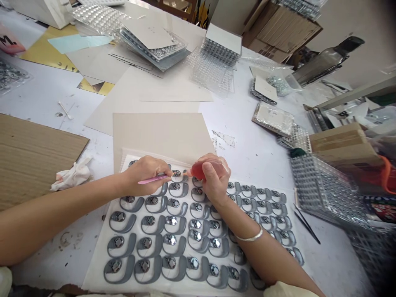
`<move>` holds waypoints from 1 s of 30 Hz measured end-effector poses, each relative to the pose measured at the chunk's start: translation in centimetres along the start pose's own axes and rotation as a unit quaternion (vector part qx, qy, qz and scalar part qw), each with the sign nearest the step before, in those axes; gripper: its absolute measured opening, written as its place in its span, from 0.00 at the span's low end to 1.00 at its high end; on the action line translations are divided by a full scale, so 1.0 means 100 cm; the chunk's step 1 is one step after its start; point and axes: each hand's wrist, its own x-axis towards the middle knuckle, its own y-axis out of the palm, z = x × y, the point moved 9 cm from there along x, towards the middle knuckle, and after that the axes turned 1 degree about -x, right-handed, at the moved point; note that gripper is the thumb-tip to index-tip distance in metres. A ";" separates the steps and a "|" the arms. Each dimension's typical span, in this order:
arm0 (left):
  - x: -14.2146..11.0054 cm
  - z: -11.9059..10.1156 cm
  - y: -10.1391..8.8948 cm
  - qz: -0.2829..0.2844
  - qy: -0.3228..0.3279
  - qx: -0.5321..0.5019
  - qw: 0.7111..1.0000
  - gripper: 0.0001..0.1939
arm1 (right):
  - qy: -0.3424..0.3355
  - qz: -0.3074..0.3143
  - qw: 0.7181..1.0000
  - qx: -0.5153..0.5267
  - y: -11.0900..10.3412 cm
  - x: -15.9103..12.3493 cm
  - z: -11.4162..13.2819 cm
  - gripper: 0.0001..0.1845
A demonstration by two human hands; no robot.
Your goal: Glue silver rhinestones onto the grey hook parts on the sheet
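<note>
Over a white worktable, here's a white backing sheet laid with rows of grey curved pieces with shiny metal centres, a beige card folded back along its far edge. Right at that top row, the left hand has its fingers closed around a slim pink stick, and the right hand pinches a red rubber bulb, both tips meeting just above one piece. The only readable lettering is "M." on a pink card away in the far corner.
</note>
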 end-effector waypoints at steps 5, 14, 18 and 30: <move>0.001 -0.002 -0.001 0.001 -0.002 -0.002 1.000 0.05 | -0.007 -0.007 1.000 -0.006 -0.001 0.000 0.003 0.13; 0.001 -0.004 -0.003 -0.010 0.010 -0.001 1.000 0.05 | -0.005 -0.027 0.999 0.029 -0.006 -0.003 0.000 0.12; 0.000 -0.002 -0.001 -0.005 0.001 -0.002 1.000 0.05 | -0.017 -0.010 1.000 0.022 -0.002 -0.002 0.005 0.12; 0.001 -0.001 -0.001 -0.005 -0.002 -0.007 1.000 0.04 | -0.025 0.015 1.000 -0.007 0.002 -0.002 0.007 0.13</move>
